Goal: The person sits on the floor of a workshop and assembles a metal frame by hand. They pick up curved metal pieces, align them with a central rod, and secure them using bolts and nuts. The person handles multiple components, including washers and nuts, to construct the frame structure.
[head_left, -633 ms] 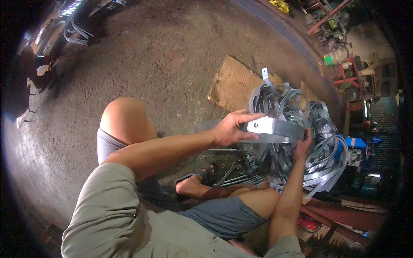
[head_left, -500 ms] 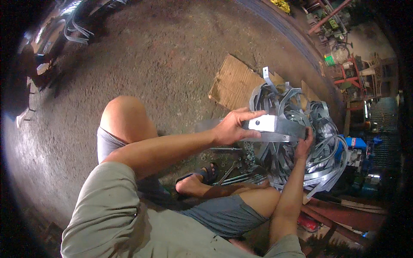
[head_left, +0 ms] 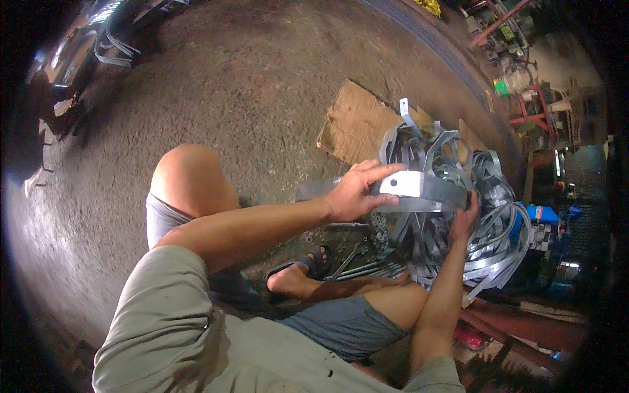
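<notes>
Concrete floor [head_left: 249,78], rough, stained and brownish, fills most of the view and lies open toward its upper-left stretch; its far upper-left corner holds a few curved metal straps [head_left: 111,46] beside dark objects that cannot be made out; its right edge is crowded with red metal frames [head_left: 531,111], a blue machine part [head_left: 540,216] and other workshop clutter lost in shadow; a flattened piece of cardboard [head_left: 357,121] lies on the floor just beyond the pile, its near corner touching the tangle; the heap of grey metal bands [head_left: 472,216], bent into loops and hooks, spreads across the right-middle of the floor, one band end standing upright at its top; the person sits at the near edge of the floor with a bare knee [head_left: 187,173] raised to the left and a sandalled foot [head_left: 298,272] tucked in front, grey shorts and an olive shirt showing at the lower edge; loose nuts and bolts [head_left: 380,229] and a few thin rods [head_left: 367,268] lie on the floor between foot and heap; one curved metal band [head_left: 419,190], with a flat holed tab at its end, is held above the heap; the left hand [head_left: 357,190] is clamped over the band's near end, fingers curled across the top; the right hand [head_left: 465,219] grips the band's far side from below, fingers closed around its edge.
</notes>
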`<state>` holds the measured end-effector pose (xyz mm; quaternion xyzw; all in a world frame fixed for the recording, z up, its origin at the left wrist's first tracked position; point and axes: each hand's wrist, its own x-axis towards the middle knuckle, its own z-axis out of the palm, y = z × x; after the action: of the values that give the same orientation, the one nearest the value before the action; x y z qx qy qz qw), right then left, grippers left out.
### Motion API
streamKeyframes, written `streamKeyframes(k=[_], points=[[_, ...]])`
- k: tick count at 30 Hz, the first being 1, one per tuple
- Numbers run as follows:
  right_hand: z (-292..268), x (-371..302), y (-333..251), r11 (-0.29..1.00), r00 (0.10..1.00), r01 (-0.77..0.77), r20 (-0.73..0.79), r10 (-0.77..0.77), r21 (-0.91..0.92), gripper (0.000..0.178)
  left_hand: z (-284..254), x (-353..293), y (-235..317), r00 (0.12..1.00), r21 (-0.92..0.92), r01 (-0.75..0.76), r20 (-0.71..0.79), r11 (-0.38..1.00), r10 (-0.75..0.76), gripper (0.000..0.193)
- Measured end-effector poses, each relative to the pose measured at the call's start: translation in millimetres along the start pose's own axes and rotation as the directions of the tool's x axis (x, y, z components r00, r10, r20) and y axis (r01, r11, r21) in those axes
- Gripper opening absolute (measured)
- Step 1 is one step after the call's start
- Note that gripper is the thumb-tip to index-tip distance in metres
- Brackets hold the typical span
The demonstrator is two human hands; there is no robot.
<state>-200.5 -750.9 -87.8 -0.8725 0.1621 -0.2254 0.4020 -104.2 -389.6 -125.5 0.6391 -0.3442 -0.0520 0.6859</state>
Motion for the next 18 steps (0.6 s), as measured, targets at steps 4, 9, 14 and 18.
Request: streamKeyframes(k=[4,9,14,18], points=[[-5,0,7,0.994,0.999,-0.041,0.019,0.043,-0.098,0.058,2,1,3,0.999,0.107,-0.036,-0.009,0.994,0.038,0.058],[-11,6,7,0.994,0.993,-0.020,0.113,0.032,-0.107,0.060,1,4,8,0.998,0.151,-0.060,-0.023,0.987,0.064,0.058],[1,3,-3,0.998,0.999,0.016,-0.030,-0.018,-0.061,0.055,0,7,2,0.998,0.090,-0.065,-0.009,0.994,0.066,0.057],[-4,8,-3,0.994,0.998,0.004,0.070,0.003,-0.106,0.055,5,3,2,0.998,0.084,-0.063,0.011,0.995,0.062,0.058]])
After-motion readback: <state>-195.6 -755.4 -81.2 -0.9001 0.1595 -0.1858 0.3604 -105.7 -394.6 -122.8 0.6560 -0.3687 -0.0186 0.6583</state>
